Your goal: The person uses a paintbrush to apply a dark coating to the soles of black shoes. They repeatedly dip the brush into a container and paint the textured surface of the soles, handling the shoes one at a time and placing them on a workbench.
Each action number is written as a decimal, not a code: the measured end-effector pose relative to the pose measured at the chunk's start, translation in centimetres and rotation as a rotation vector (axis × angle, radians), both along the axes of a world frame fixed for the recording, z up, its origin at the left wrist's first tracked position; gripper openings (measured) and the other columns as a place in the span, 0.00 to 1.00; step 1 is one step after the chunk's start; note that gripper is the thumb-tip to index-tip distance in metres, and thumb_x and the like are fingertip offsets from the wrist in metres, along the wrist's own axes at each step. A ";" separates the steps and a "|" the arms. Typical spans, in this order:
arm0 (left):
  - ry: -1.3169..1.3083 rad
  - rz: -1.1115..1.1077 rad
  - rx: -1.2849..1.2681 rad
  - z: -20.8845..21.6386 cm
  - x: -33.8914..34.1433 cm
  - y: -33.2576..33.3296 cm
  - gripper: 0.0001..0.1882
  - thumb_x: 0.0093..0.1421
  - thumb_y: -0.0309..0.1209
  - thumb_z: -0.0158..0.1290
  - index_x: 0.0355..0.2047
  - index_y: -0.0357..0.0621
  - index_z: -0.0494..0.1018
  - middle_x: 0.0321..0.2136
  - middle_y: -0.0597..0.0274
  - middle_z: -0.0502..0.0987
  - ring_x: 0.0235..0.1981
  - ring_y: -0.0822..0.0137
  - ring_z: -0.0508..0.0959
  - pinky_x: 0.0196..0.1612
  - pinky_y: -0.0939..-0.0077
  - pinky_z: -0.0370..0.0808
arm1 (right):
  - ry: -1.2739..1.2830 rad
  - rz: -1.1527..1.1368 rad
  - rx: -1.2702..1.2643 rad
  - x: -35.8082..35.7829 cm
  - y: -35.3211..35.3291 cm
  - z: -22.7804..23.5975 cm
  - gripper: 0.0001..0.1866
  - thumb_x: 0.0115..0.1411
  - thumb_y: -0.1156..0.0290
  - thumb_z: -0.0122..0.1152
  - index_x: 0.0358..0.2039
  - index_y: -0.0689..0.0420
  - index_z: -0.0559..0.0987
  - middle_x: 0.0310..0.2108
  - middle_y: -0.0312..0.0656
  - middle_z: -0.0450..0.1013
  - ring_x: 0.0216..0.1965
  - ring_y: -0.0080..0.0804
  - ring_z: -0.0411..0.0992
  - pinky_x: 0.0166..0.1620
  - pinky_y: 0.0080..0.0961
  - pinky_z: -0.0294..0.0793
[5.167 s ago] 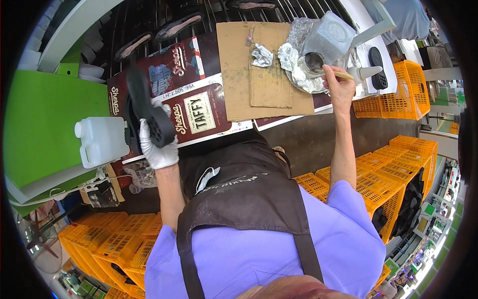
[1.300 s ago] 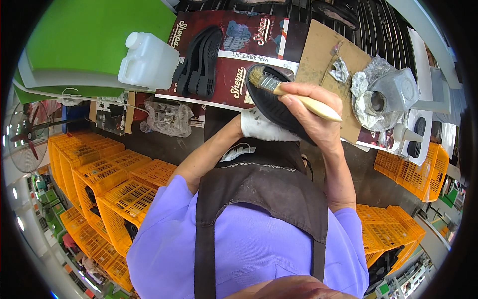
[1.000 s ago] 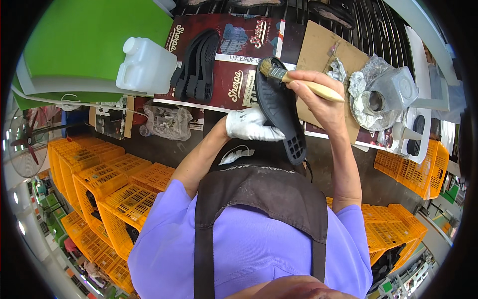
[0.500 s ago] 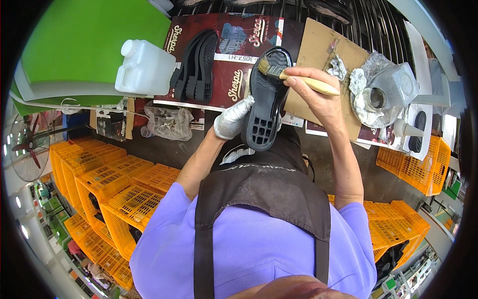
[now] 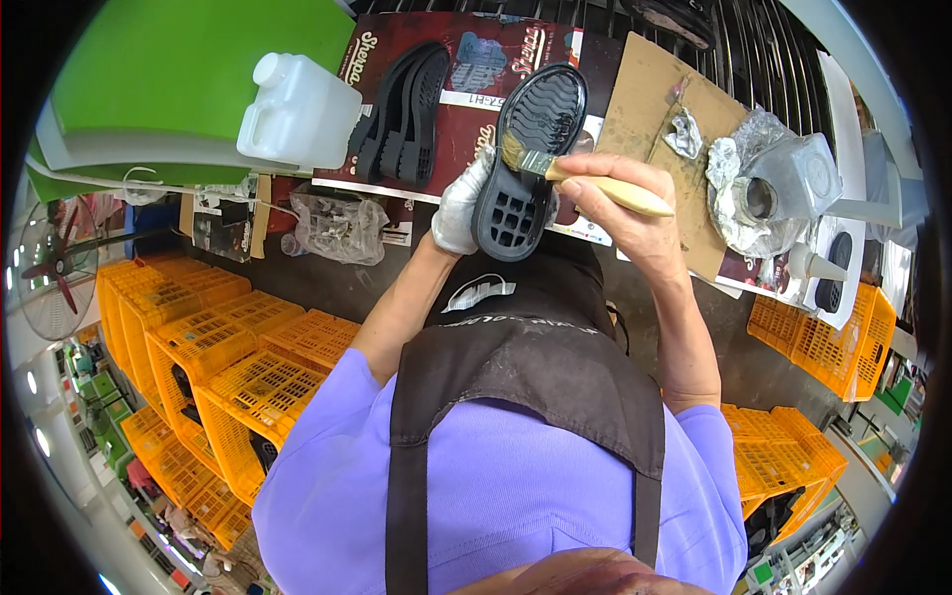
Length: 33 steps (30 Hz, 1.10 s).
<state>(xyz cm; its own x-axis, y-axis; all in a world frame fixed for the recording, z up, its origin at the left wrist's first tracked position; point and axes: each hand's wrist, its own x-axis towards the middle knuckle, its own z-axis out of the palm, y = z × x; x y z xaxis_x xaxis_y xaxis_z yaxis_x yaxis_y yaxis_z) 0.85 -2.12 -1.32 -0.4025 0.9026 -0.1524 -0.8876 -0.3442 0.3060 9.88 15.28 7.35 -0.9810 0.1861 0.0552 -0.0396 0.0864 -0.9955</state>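
Black shoe sole (image 5: 522,190) | grid-heeled, toe pointing away | pale-handled brush (image 5: 536,163) | bristles at sole's left edge

This is looking like a shoe workshop: a ridged black rubber sole (image 5: 518,196) is getting brushed amid perforated orange plastic crates (image 5: 263,395).

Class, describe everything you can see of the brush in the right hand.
The brush has a pale, wooden-looking handle, a silvery, metal-looking band and tan bristles. The right hand grips it slantwise over the black shoe sole, bristles toward the picture's upper left. Their tips appear to touch the sole near its left rim.
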 end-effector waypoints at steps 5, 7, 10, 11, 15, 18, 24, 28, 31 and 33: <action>0.041 0.082 0.049 0.5 -0.5 0.5 0.27 0.65 0.48 0.29 0.53 0.40 0.61 0.46 0.53 0.70 0.44 0.62 0.74 0.47 0.65 0.72 | 0.027 -0.009 -0.018 0.5 -0.9 -0.6 0.10 0.52 0.73 0.62 0.35 0.62 0.79 0.31 0.42 0.76 0.32 0.24 0.74 0.36 0.17 0.72; 0.086 0.137 0.092 0.1 -0.8 0.7 0.26 0.66 0.46 0.29 0.53 0.41 0.62 0.46 0.55 0.71 0.45 0.64 0.73 0.50 0.69 0.70 | 0.046 -0.002 0.047 0.5 -1.2 -0.3 0.10 0.52 0.73 0.62 0.35 0.62 0.79 0.31 0.43 0.76 0.32 0.24 0.74 0.36 0.18 0.72; 0.063 0.185 0.117 0.5 -0.7 1.1 0.25 0.66 0.45 0.29 0.53 0.42 0.62 0.46 0.56 0.71 0.45 0.65 0.73 0.51 0.70 0.69 | 0.059 0.010 0.070 0.8 -1.4 -0.3 0.10 0.51 0.73 0.62 0.35 0.61 0.79 0.31 0.43 0.76 0.32 0.25 0.74 0.37 0.18 0.72; 0.073 0.186 0.090 0.8 -0.8 1.2 0.24 0.66 0.45 0.29 0.53 0.42 0.62 0.47 0.56 0.70 0.45 0.65 0.73 0.50 0.69 0.70 | 0.062 0.015 0.066 0.8 -1.5 -0.4 0.10 0.51 0.73 0.62 0.35 0.61 0.79 0.31 0.43 0.76 0.33 0.25 0.74 0.37 0.18 0.72; 0.135 0.195 0.031 1.0 -1.0 1.4 0.23 0.66 0.43 0.29 0.54 0.42 0.61 0.48 0.56 0.70 0.46 0.64 0.72 0.50 0.67 0.70 | 0.081 0.035 0.043 1.1 -1.6 0.0 0.10 0.52 0.74 0.62 0.35 0.61 0.79 0.31 0.43 0.76 0.32 0.24 0.74 0.36 0.18 0.71; 0.053 0.164 0.056 2.3 -0.9 1.6 0.23 0.66 0.41 0.30 0.54 0.41 0.61 0.48 0.55 0.70 0.46 0.64 0.72 0.50 0.67 0.70 | 0.075 0.064 0.019 1.2 -1.7 0.2 0.10 0.52 0.74 0.62 0.35 0.61 0.79 0.31 0.43 0.76 0.32 0.24 0.74 0.36 0.17 0.71; 0.114 0.089 -0.106 3.7 -0.7 1.4 0.23 0.66 0.39 0.30 0.53 0.36 0.61 0.48 0.51 0.69 0.46 0.62 0.73 0.50 0.67 0.71 | 0.052 0.133 -0.012 1.2 -1.4 1.1 0.09 0.52 0.75 0.61 0.35 0.62 0.79 0.31 0.42 0.76 0.32 0.23 0.73 0.36 0.16 0.71; 0.340 -0.011 -0.154 1.9 -1.4 0.4 0.21 0.63 0.31 0.37 0.54 0.33 0.59 0.49 0.51 0.68 0.48 0.64 0.72 0.51 0.71 0.71 | 0.072 0.199 0.003 0.9 -1.2 1.3 0.09 0.52 0.75 0.61 0.34 0.63 0.79 0.31 0.42 0.76 0.32 0.23 0.73 0.36 0.17 0.71; 0.767 -0.025 -0.315 1.8 -1.4 0.1 0.22 0.57 0.23 0.46 0.53 0.33 0.60 0.48 0.54 0.70 0.46 0.67 0.73 0.49 0.75 0.72 | 0.068 0.248 0.028 0.6 -0.9 1.4 0.10 0.51 0.77 0.60 0.35 0.65 0.78 0.31 0.45 0.76 0.32 0.27 0.74 0.36 0.18 0.71; 0.511 -0.070 -0.231 1.5 -1.7 0.2 0.25 0.52 0.19 0.51 0.52 0.32 0.62 0.47 0.55 0.71 0.44 0.69 0.74 0.48 0.77 0.73 | 0.059 0.273 0.044 0.4 -0.7 1.4 0.11 0.51 0.77 0.60 0.35 0.66 0.77 0.31 0.46 0.75 0.32 0.28 0.74 0.36 0.19 0.71</action>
